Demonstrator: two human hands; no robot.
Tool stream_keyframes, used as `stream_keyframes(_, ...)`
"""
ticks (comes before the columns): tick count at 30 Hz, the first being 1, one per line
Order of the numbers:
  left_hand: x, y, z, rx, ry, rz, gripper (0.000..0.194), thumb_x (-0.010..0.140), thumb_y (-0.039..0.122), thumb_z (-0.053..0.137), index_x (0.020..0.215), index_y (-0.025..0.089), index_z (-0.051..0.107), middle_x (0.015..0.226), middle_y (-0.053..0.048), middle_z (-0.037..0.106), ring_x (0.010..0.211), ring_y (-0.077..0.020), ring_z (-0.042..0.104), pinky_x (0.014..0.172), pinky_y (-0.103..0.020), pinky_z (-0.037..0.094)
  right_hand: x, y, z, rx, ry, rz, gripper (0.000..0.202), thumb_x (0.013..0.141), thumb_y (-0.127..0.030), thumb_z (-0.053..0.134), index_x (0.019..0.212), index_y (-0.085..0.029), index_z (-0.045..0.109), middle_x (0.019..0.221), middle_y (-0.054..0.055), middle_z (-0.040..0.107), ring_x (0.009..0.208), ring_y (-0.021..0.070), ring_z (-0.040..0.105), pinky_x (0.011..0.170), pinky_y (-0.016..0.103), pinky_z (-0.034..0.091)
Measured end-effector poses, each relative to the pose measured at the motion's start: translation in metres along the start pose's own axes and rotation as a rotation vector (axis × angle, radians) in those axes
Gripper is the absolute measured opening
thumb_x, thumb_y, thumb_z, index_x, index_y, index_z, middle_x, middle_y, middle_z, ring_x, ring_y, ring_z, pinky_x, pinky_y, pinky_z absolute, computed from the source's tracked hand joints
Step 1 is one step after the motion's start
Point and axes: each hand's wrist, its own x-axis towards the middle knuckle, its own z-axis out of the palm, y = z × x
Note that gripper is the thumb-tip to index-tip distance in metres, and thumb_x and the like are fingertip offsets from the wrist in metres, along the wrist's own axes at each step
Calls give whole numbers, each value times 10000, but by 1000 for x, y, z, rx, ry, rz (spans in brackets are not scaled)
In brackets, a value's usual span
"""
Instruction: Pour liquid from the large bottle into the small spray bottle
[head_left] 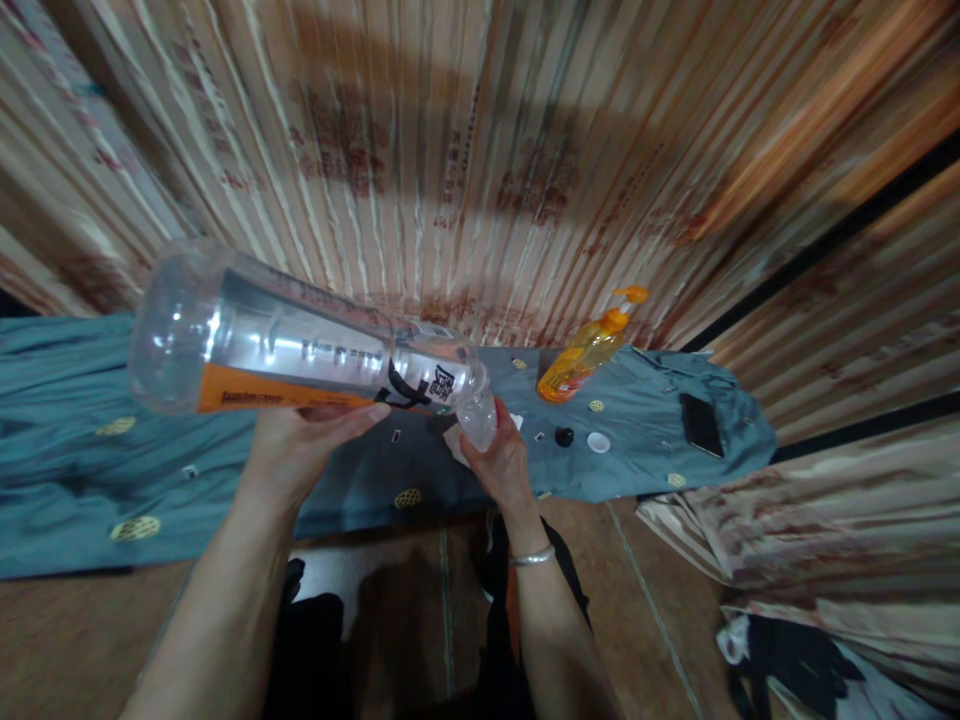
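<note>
Bottle [322, 350] aslant, narrow end down-right, left fingers [366, 415] around body, right fingers [475, 456] around clear tip

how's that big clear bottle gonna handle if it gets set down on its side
The big clear bottle is probably light for its size, as no liquid line shows. Its rounded body could roll, though folds in the cloth might slow it.

Clear plastic bottle [300, 350]: one
Orange-topped pump bottle [579, 365]: one
Black cap [564, 437]: one
White disc [598, 442]: one
Smartphone [701, 425]: one
Silver bracelet [533, 557]: one
Hands [289, 445] [502, 462]: two
</note>
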Motion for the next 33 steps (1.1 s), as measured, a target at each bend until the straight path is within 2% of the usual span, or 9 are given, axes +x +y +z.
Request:
stream_keyframes(6,1,0,1,-14,2,7,333,413,262,914,685,168,746,687,-32,755,636,-172,694,677,-285,609,0,1,1,-6,5,-1,697,737,-264,704,1376,-131,460,1271,178,645,1188,312,622,974,457,534)
stream_keyframes(12,0,0,0,29,5,13,313,438,299,911,665,161,744,676,-33,750,627,-179,691,709,-319,610,0,2,1,1,5,-15,685,750,-263,698,1379,-134,458,1283,177,638,1201,306,615,982,460,532)
stream_keyframes(21,1,3,0,18,-3,67,301,429,268,901,670,182,742,678,-30,755,617,-192,699,645,-320,619,0,1,1,-5,-1,-25,689,750,-278,704,1378,-143,456,1275,171,642,1198,310,616,972,465,540)
stream_keyframes(33,0,7,1,30,3,62,377,423,270,913,748,174,748,752,-53,775,657,-211,723,658,-344,631,1,-3,-2,11,-25,-9,666,753,-254,692,1369,-142,464,1266,168,646,1184,307,622,982,470,532)
